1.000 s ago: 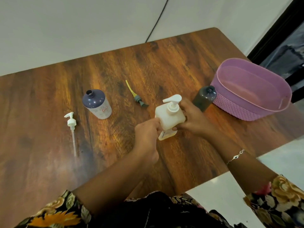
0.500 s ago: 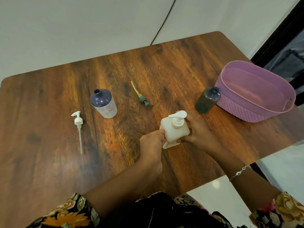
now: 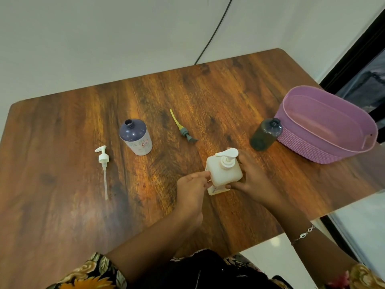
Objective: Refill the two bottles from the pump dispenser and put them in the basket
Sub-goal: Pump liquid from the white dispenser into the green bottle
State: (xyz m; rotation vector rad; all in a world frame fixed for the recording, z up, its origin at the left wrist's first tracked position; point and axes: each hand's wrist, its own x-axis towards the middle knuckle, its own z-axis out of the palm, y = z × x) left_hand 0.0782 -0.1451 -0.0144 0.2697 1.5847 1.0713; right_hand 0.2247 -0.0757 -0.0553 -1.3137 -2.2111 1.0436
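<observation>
Left grip [image 3: 191,184] and right grip [image 3: 253,180] clasp the one dispenser [image 3: 224,174]; two open bottles [image 3: 135,138] [image 3: 265,135], two loose pumps [image 3: 103,158] [image 3: 184,132], one basket [image 3: 302,147], labels [image 3: 144,143] unreadable.

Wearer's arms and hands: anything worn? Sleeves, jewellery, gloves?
No gloves on left hand or right hand. Thin silver chain bracelet on the right wrist. Dark floral sleeves with yellow, cream and pink blooms: left sleeve, right sleeve. Forearms uncovered.

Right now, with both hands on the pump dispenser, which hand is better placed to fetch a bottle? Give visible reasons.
Right, probably. The right hand sits close to the dark bottle beside the basket; the left hand is farther from the blue bottle and could steady the pump dispenser.
</observation>
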